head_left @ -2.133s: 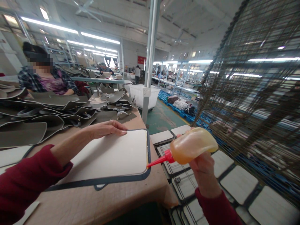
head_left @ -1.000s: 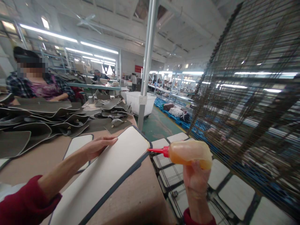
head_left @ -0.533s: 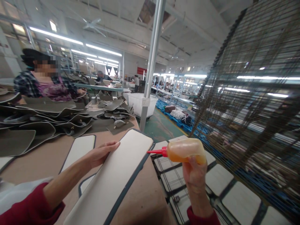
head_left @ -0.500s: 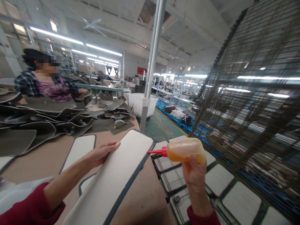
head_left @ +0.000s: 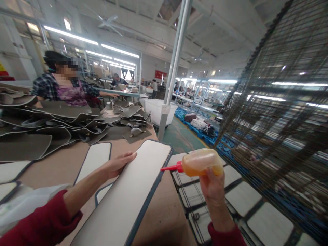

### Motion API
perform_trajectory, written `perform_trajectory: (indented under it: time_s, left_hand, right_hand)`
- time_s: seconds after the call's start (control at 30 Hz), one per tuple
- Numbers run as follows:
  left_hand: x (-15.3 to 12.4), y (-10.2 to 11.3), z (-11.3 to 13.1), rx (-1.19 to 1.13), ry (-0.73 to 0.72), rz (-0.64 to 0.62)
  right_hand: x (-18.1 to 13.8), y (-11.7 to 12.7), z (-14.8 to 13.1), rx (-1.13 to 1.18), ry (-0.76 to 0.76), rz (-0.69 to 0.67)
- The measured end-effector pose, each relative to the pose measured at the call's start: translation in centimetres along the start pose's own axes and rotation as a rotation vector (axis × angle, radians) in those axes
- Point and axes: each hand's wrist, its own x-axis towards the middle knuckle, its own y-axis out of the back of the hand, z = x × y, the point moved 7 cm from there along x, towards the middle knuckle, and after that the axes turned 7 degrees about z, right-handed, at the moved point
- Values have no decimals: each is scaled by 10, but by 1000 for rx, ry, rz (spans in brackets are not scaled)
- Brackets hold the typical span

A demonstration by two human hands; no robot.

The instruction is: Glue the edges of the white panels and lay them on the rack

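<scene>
My left hand (head_left: 122, 164) grips the left edge of a long white panel (head_left: 133, 191) with a dark blue border, thumb on its face. The panel is raised at an angle over the brown table, its lower end cut off by the view. In my right hand (head_left: 212, 184) is a squeeze bottle (head_left: 202, 162) of amber liquid, tipped on its side. Its thin red nozzle (head_left: 170, 167) points left, and the tip meets the panel's right border near the top corner. I cannot tell whether liquid is flowing.
More white panels (head_left: 96, 159) lie on the brown table (head_left: 164, 212). Grey-brown sheets (head_left: 58, 126) are heaped at the left, where a co-worker (head_left: 69, 85) sits. At the right, a wire rack (head_left: 243, 198) bears several white panels. A metal post (head_left: 171, 78) stands beyond the table.
The view has swung slightly left, so the surroundings sit further right. Along the panel's right border, the nozzle tip has shifted a little down from the corner. Both hands keep their holds.
</scene>
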Motion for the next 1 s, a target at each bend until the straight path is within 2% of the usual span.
perform_trajectory:
  time_s: [0.33, 0.63, 0.83, 1.0]
  left_hand:
    - [15, 3, -2, -26, 27, -8]
    - [12, -6, 11, -3, 35, -16]
    - [22, -5, 15, 13, 10, -39]
    - [26, -9, 21, 8, 17, -19]
  right_hand:
    - [-4, -8, 4, -33, -52, -69]
    - [-14, -20, -4, 18, -73, -109]
    - [-18, -18, -4, -6, -77, -111]
    - [-22, -24, -7, 10, -84, -172]
